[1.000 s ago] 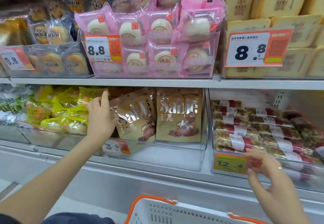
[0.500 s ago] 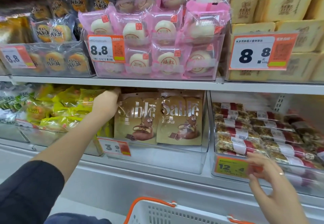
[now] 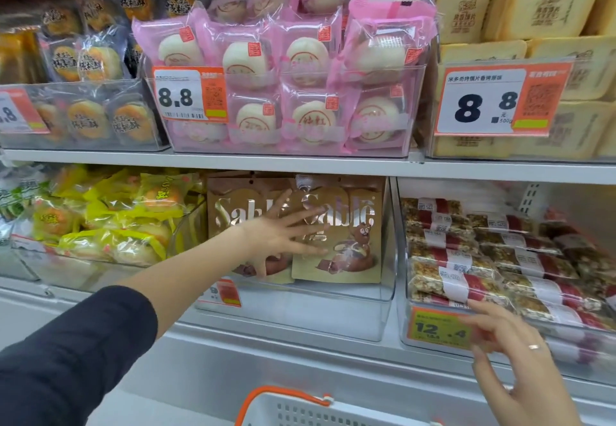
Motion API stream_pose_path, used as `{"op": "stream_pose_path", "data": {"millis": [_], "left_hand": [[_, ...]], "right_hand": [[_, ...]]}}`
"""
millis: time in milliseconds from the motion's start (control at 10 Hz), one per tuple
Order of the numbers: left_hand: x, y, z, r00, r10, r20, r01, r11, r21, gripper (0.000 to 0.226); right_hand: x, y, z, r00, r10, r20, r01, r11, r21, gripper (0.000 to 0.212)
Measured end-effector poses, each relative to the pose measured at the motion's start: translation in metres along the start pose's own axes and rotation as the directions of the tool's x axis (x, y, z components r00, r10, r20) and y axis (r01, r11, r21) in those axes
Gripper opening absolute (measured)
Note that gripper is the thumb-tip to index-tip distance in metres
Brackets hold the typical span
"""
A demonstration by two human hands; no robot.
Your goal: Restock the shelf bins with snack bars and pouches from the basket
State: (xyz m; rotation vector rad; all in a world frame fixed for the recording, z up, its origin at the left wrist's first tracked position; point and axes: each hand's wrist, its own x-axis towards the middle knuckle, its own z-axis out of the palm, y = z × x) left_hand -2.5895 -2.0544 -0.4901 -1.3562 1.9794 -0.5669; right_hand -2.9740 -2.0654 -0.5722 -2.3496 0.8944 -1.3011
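Observation:
Two gold Sable pouches point(image 3: 346, 225) stand upright in a clear bin point(image 3: 300, 312) on the lower shelf. My left hand point(image 3: 283, 232) lies flat against their fronts with fingers spread. To the right, a clear bin point(image 3: 403, 259) holds several red-banded nut bars point(image 3: 460, 259). My right hand point(image 3: 510, 345) hovers at that bin's front, fingers loosely bent over the orange 12.4 price tag point(image 3: 433, 329), holding nothing. The white basket point(image 3: 300, 409) with orange handles shows at the bottom edge.
Yellow wrapped pastries point(image 3: 110, 218) fill the bin left of the pouches. The upper shelf point(image 3: 300, 163) carries pink bun packs point(image 3: 293, 68), dark-wrapped cakes point(image 3: 83, 58) and toast packs point(image 3: 540, 15), each behind 8.8 price tags.
My left hand left the top left corner of the left pouch and now presses flat across both pouch fronts. The pouches stand straighter. My right hand stayed at the bar bin's tag.

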Motion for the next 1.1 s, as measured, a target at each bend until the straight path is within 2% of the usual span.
{"op": "stream_pose_path", "data": {"millis": [100,200,400,600,700,800,900,1000,1100], "left_hand": [[0.015,0.005,0.008,0.999,0.051,0.001,-0.051,0.998,0.045,0.127],[0.018,0.004,0.016,0.999,0.042,-0.024,-0.041,0.998,0.052,0.125],[0.005,0.005,0.025,0.993,0.039,-0.112,-0.027,0.993,0.112,0.119],[-0.017,0.000,0.040,0.997,-0.018,-0.081,0.036,0.973,0.229,0.130],[-0.021,0.002,0.038,0.998,-0.037,-0.046,0.048,0.960,0.275,0.128],[-0.023,0.000,0.036,0.998,-0.026,-0.054,0.039,0.970,0.239,0.120],[-0.031,0.000,0.037,0.998,-0.031,0.047,0.022,0.985,0.172,0.098],[-0.043,0.006,0.029,0.985,-0.063,0.163,0.056,0.997,0.043,0.074],[-0.061,0.008,0.014,0.976,-0.115,0.185,0.162,0.951,-0.263,0.072]], "right_hand": [[0.002,0.007,0.001,0.999,-0.035,0.007,0.036,0.997,-0.061,0.038],[0.002,0.015,0.005,0.997,-0.072,0.018,0.074,0.988,-0.139,0.033],[-0.001,0.017,0.011,0.997,-0.073,0.026,0.077,0.980,-0.184,0.032],[-0.002,0.014,0.010,0.998,-0.067,0.022,0.070,0.976,-0.206,0.031],[-0.002,0.011,0.009,0.998,-0.048,0.044,0.056,0.978,-0.201,0.032],[-0.003,0.006,0.006,0.997,-0.034,0.071,0.047,0.980,-0.192,0.033],[-0.003,0.003,0.001,0.997,0.004,0.074,0.006,0.990,-0.142,0.044],[-0.002,-0.007,-0.007,0.999,-0.021,0.039,0.026,0.992,-0.125,0.046],[-0.006,-0.014,-0.009,0.998,-0.003,0.062,0.008,0.997,-0.076,0.046]]}}
